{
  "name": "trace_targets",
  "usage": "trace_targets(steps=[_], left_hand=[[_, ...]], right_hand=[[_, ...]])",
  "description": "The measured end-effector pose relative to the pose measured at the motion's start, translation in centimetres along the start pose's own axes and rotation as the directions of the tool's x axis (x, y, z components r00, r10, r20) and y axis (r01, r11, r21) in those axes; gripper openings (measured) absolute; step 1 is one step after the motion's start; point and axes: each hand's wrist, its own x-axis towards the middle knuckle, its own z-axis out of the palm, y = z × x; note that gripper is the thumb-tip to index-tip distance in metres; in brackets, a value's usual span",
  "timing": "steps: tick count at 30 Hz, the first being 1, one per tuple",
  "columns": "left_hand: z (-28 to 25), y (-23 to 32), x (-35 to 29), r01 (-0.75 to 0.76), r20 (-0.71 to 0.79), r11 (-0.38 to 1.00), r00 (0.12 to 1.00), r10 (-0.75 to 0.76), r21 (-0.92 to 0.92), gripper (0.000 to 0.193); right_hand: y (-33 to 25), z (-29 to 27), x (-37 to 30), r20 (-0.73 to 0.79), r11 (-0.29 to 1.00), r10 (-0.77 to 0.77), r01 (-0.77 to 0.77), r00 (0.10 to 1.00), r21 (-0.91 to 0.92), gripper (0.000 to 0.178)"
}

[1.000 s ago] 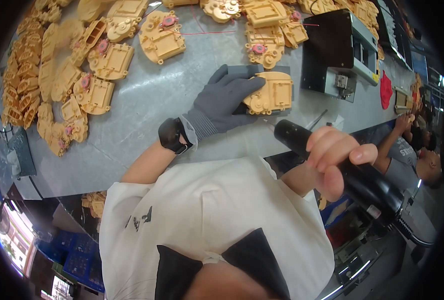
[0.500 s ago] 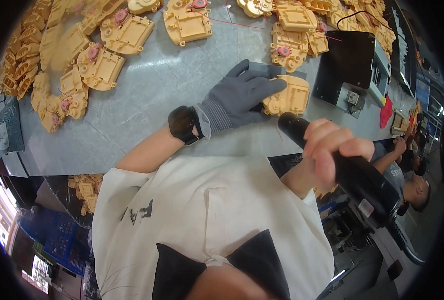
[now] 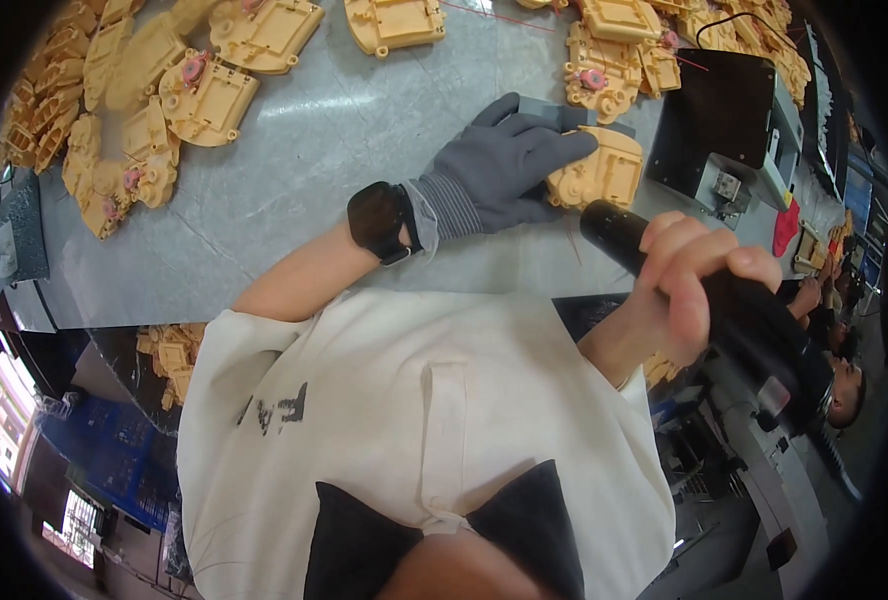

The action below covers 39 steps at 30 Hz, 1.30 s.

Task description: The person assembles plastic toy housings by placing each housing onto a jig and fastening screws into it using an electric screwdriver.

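My left hand, in a grey knitted-cuff glove, grips a yellow plastic housing at its left side. Behind the housing and partly under my fingers lies a grey block. My bare right hand is wrapped round a black corded electric screwdriver. The tool's front end points toward the near edge of the housing; whether it touches, I cannot tell. A thin red wire hangs below the housing.
Yellow housings, some with pink round parts, lie across the far left of the grey table. More housings are heaped at the far right. A black-topped box device stands right of my work, near a red cloth. Another person is at far right.
The view has shifted, so the table things sit higher and further right. Both hands keep their hold, with the screwdriver still close to the housing.
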Motion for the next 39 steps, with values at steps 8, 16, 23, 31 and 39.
trace_targets(steps=[8,16,23,31,39], left_hand=[[0.2,0.3,-0.1,-0.001,-0.035,1.0,0.999,0.0,-0.016,0.074],[0.1,0.1,-0.2,0.001,-0.024,1.0,1.0,-0.001,-0.028,0.072],[-0.3,0.0,0.1,-0.016,-0.031,1.0,0.999,0.017,0.007,0.074],[-2.7,2.8,0.3,0.209,0.008,0.972,0.978,-0.21,-0.109,0.081],[-4.3,4.8,3.7,0.496,0.308,0.346,0.825,-0.475,-0.796,0.062]], right_hand=[[0.3,-3.0,1.0,0.425,0.985,-0.019,-0.057,0.905,0.165,0.04],[0.7,-2.0,0.6,0.318,0.986,0.048,-0.097,0.947,0.139,0.043],[0.3,-1.4,1.4,0.466,0.999,0.021,-0.033,0.884,0.018,0.036],[-1.0,-5.4,-1.9,-0.275,0.958,0.025,0.056,0.961,0.283,0.038],[-2.1,-10.3,-6.0,-0.505,0.965,0.022,0.114,0.863,0.237,0.028]])
